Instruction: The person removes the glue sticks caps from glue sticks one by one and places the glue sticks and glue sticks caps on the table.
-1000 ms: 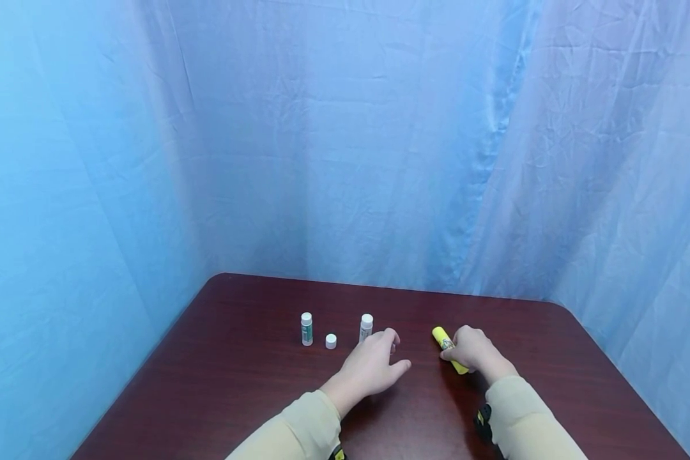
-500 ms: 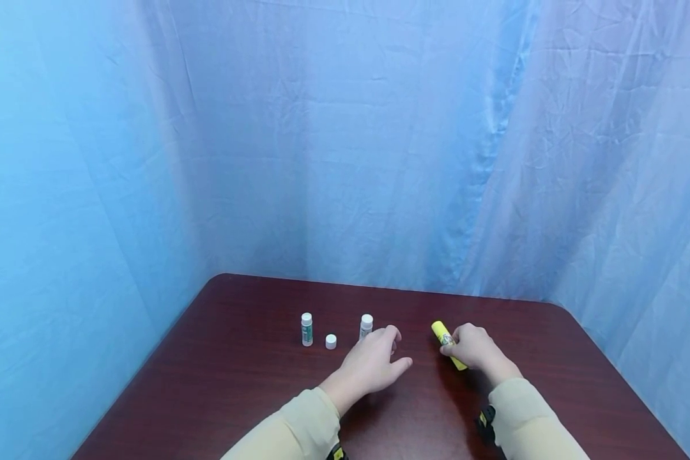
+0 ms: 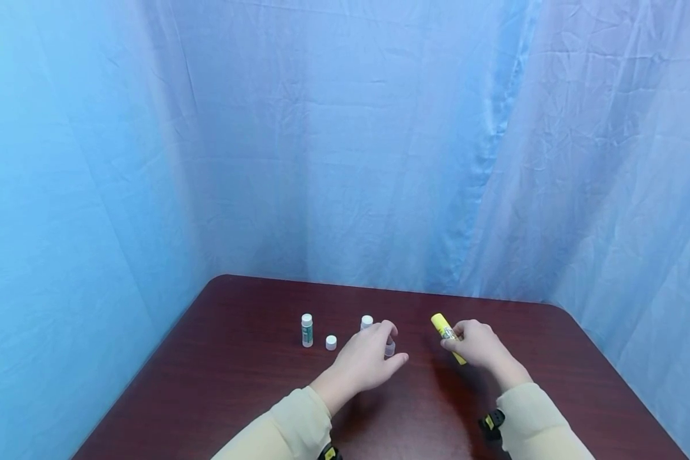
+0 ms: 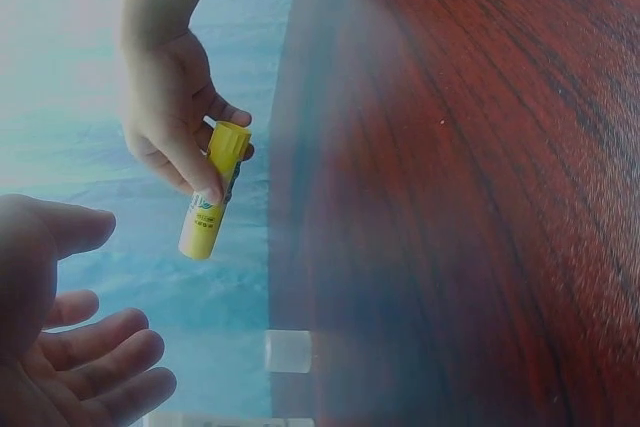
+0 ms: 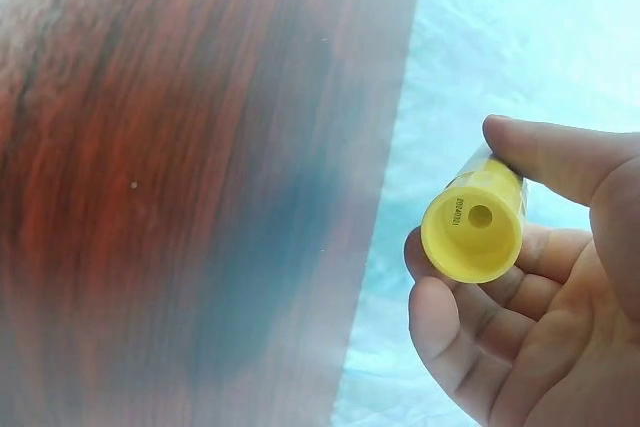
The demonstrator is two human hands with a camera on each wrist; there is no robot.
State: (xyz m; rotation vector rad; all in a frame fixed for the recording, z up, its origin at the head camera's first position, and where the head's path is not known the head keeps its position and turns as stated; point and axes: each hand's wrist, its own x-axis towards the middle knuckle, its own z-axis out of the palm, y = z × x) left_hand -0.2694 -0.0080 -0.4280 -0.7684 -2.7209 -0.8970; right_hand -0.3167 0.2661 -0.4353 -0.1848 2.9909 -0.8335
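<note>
My right hand (image 3: 476, 348) grips a yellow glue stick (image 3: 445, 326) between thumb and fingers, slanted above the table. The right wrist view looks onto the round hollow end of the glue stick (image 5: 472, 237). To its left, my left hand (image 3: 361, 359) hovers with thumb and fingers spread, nothing between them; the left wrist view has the same hand (image 4: 80, 337) with its palm showing. A small translucent white cap (image 3: 390, 349) stands just beyond its fingers. Behind that hand, a white glue stick (image 3: 367, 321) stands upright, its lower part hidden.
Farther left, a white glue stick with a green label (image 3: 307, 332) stands upright, and a small white cap (image 3: 331, 343) sits beside it. The dark red-brown table (image 3: 236, 377) has rounded far corners. Blue cloth (image 3: 345, 160) hangs behind it and along both sides.
My right hand has lifted the yellow glue stick slightly up and away from me. The left hand has shifted a little left, bringing the translucent cap into clearer view.
</note>
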